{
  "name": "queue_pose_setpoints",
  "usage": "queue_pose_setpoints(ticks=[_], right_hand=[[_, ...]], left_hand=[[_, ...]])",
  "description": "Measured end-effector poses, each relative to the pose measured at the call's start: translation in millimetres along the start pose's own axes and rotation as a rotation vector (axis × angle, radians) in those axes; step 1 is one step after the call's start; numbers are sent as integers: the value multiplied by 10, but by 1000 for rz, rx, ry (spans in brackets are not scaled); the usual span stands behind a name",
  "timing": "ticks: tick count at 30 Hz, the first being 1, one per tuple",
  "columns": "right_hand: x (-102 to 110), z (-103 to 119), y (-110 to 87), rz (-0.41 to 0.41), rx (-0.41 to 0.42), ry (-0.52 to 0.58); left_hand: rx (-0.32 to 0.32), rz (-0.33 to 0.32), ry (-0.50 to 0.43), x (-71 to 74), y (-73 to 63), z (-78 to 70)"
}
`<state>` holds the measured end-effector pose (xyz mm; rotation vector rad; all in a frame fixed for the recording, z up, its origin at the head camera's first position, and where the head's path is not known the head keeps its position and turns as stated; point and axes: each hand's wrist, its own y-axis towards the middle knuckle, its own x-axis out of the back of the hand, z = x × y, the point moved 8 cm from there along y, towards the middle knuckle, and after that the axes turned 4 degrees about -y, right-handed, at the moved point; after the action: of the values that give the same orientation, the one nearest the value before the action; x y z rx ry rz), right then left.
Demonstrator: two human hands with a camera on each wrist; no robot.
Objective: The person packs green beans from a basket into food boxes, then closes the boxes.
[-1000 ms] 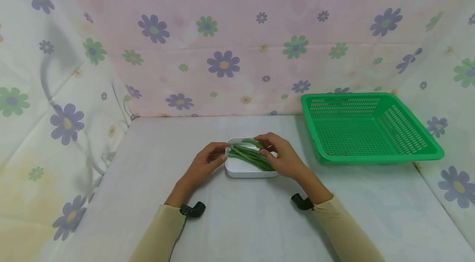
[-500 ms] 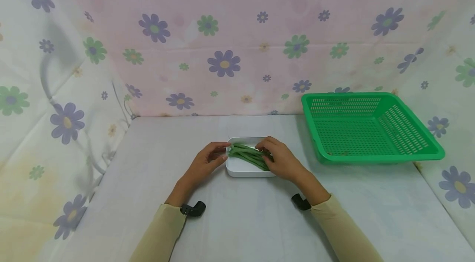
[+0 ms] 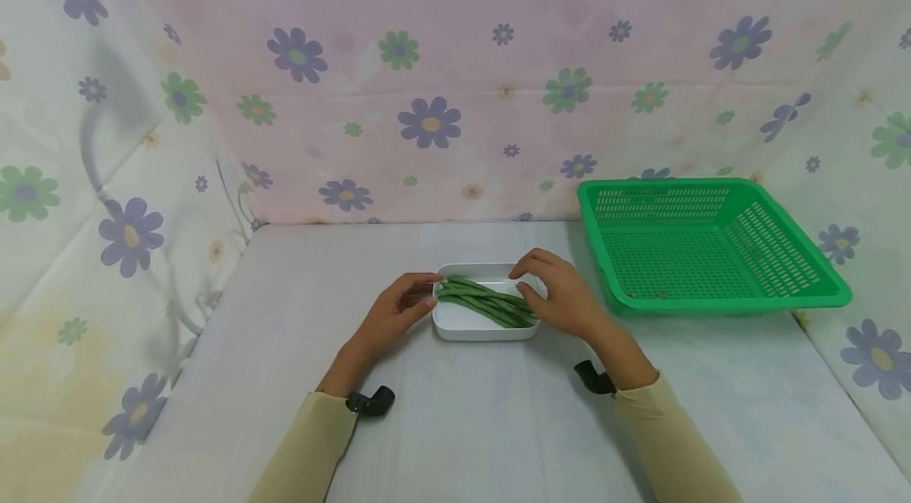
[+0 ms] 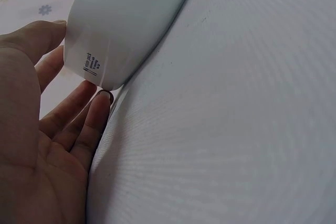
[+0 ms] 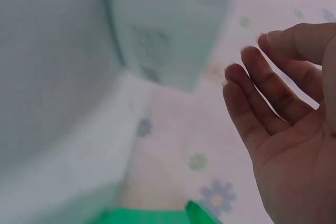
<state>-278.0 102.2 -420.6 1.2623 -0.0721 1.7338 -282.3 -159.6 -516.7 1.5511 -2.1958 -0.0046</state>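
Observation:
Several green beans (image 3: 487, 302) lie in a loose bundle, side by side, in a shallow white container (image 3: 484, 334). My left hand (image 3: 395, 305) is at the container's left end, thumb and fingertips against the wall. Printed lettering marks that white wall (image 4: 131, 24) in the left wrist view, where the left hand (image 4: 58, 124) touches its edge. Over the container's right end hovers my right hand (image 3: 562, 293), thumb and fingers apart, holding nothing. The right wrist view shows this right hand (image 5: 289, 108) with its fingers loosely bent beside the container's blurred side (image 5: 168, 35).
A large green plastic basket (image 3: 612, 274) with slotted sides stands at the back right, a few small bits on its floor. White cloth (image 3: 455, 416) covers the table. Flowered curtains (image 3: 470, 92) enclose the back and sides.
My right hand has put a green bean down with the others, straightened the bundle, then drawn up and right off it. My left hand has stayed at the container's left end.

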Motion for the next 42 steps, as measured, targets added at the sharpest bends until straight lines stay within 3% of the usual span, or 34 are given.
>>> queue_pose_setpoints(ticks=[7, 20, 29, 38, 42], right_hand=[[375, 68, -26, 1, 46, -18], [984, -46, -205, -87, -76, -137], [1181, -358, -450, 86, -185, -77], [1132, -622, -672, 295, -325, 18], [1106, -698, -736, 341, -367, 40]], left_hand=[[23, 5, 16, -4, 9, 17], [31, 2, 20, 1, -1, 21], [35, 4, 13, 2, 2, 19], [43, 3, 16, -1, 5, -23], [36, 5, 13, -6, 13, -34]])
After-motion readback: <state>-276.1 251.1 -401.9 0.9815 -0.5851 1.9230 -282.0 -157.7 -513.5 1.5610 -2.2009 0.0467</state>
